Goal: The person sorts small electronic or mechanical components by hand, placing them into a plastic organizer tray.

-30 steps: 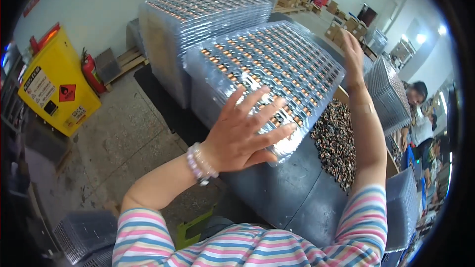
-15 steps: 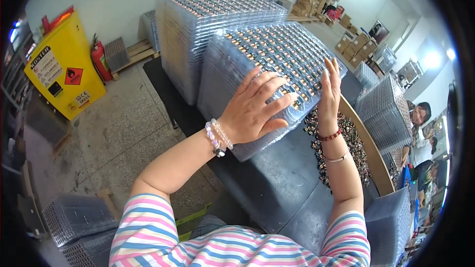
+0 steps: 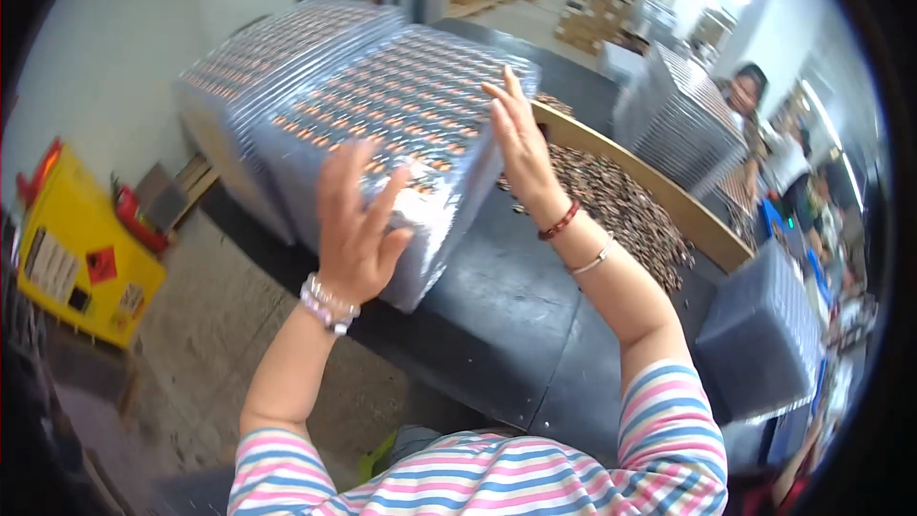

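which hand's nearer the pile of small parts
Right: the right hand is beside the tray stack, toward the pile; the left hand is at the stack's near edge, farther off.

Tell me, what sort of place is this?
Probably a factory workshop or assembly room. Stacked clear plastic trays hold rows of small parts, a heap of loose small pieces lies on the dark table, and cardboard boxes stand in the background.
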